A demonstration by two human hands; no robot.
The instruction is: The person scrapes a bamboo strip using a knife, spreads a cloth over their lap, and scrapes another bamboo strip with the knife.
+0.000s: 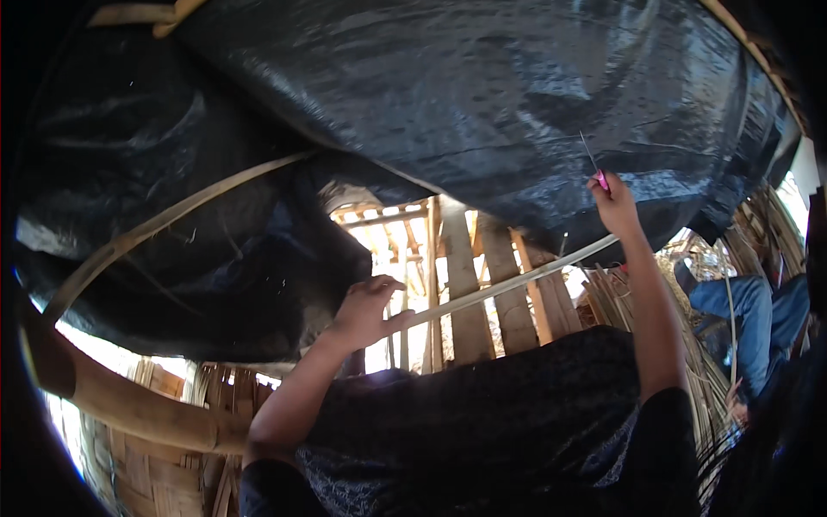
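My right hand [613, 205] is raised and closed around the pink handle of a thin-bladed knife [591, 155], its blade pointing up and away. A long, pale, slightly curved bamboo strip [508, 283] slants from beside my left thumb up to my right wrist. My left hand [369, 314] is at the strip's lower left end, thumb and fingers apart. Whether the thumb touches the strip is hard to tell. Black plastic sheeting [482, 95] spreads behind both hands.
Wooden slats [469, 293] with bright gaps stand beyond my lap. A curved bamboo strip [172, 211] crosses the sheeting at left, above a thick bamboo pole [155, 414]. At right sit bundled split bamboo strips [689, 345] and another person in blue jeans [749, 323].
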